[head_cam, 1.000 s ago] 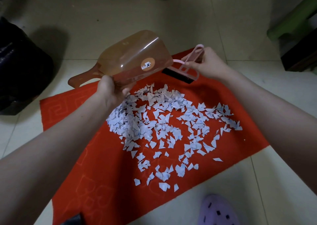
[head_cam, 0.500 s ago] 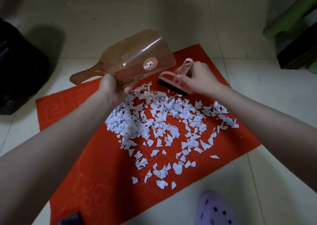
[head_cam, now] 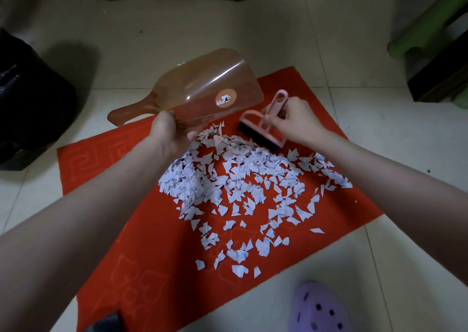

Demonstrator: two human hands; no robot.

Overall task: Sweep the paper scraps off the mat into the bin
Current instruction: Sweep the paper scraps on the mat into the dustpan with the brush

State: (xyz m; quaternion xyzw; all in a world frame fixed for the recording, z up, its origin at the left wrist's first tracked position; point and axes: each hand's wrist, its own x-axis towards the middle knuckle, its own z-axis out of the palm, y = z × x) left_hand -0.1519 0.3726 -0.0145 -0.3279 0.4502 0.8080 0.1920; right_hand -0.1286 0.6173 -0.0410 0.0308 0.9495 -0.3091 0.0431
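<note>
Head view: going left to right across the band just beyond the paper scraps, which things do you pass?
black bin → translucent orange dustpan → pink brush → green stool

Mat [head_cam: 157, 260] — near corner off-frame

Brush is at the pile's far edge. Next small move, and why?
Probably lower the dustpan in the left hand onto the mat beside the scraps: it hangs tilted above them, so the brush in the right hand has nothing to sweep into.
</note>
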